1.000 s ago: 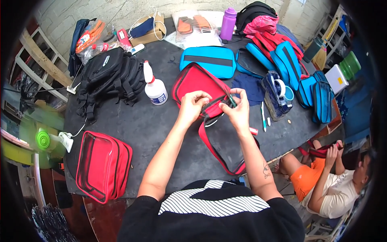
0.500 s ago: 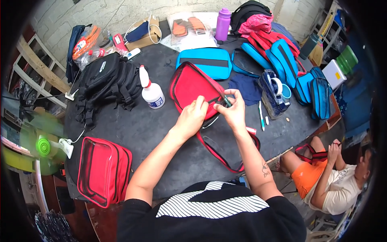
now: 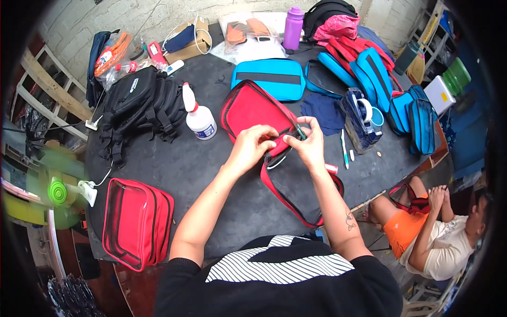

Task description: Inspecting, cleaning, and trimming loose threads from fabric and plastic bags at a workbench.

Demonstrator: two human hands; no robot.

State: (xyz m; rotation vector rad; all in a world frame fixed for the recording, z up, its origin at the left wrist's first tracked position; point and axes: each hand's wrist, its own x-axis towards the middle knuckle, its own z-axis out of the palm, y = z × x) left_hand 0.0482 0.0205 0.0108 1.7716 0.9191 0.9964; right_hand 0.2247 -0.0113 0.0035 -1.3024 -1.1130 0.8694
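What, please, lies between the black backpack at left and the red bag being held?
In the head view, a white spray bottle stands on the dark table between the black backpack and the red bag.

Your right hand (image 3: 308, 145) partly hides a dark-green object (image 3: 301, 132), too small to identify. Your right forearm (image 3: 332, 203) covers part of the looping red strip (image 3: 285, 204). The green fan (image 3: 57, 191) blurs; the lower edge cuts off your black shirt (image 3: 327, 298).

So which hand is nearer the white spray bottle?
Left. The left hand is right of the white spray bottle and slightly lower in view; the right hand is farther right, both at the red bag.
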